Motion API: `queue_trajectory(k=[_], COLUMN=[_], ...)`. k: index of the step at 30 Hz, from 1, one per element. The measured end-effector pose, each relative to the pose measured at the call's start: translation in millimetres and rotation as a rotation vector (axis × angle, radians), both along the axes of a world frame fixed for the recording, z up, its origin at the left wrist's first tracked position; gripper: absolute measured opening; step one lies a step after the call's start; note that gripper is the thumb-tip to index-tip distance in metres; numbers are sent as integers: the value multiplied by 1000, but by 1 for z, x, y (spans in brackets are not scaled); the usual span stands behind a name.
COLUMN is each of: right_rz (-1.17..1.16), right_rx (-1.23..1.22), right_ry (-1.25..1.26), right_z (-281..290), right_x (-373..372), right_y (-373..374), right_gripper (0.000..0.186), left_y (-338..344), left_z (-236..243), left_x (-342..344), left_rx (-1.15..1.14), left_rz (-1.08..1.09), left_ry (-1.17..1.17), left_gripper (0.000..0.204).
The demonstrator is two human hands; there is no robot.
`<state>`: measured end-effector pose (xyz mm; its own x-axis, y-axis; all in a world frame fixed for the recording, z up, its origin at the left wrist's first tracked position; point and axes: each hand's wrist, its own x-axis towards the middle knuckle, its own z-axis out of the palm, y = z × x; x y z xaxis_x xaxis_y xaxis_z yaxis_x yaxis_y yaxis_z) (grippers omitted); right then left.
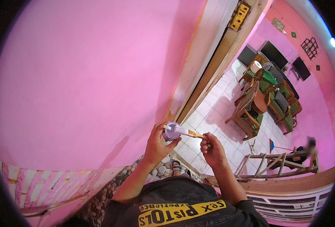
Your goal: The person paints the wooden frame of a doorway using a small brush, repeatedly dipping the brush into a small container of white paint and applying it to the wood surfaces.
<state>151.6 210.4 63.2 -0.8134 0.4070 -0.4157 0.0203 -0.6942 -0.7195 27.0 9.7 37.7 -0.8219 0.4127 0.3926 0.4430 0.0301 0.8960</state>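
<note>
My left hand (pixel 158 144) is wrapped round a small tub of pale lilac paint (pixel 169 133), held up in front of me near the foot of the door frame. My right hand (pixel 212 149) grips the wooden handle of a paintbrush (pixel 194 134) from the right side. The brush's bristles look coated with pale paint and lie over the tub's mouth; whether they touch its rim or the paint, I cannot tell. The pink wall (pixel 88 83) rises to the left, and the pale door frame (pixel 197 64) stands just beyond both hands.
Through the doorway are a white tiled floor (pixel 222 96), wicker chairs (pixel 247 119) and a round table (pixel 259 102). A wooden ladder (pixel 277 166) is at the right, with a person (pixel 298 155) behind it. Underfoot lies a pebble-patterned floor (pixel 160 169).
</note>
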Motion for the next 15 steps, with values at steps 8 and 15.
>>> queue_trajectory(k=[8,15], right_rz=[-166,-230], right_rx=[458,1233], right_ry=[214,300], right_z=[47,91], right_x=[-30,-67], right_y=[17,33], right_gripper=[22,12], left_y=[11,1], left_z=[4,-2], left_x=[-9,3], left_rx=[-75,-126], left_rz=[9,29], left_ry=[44,38], left_gripper=[60,61])
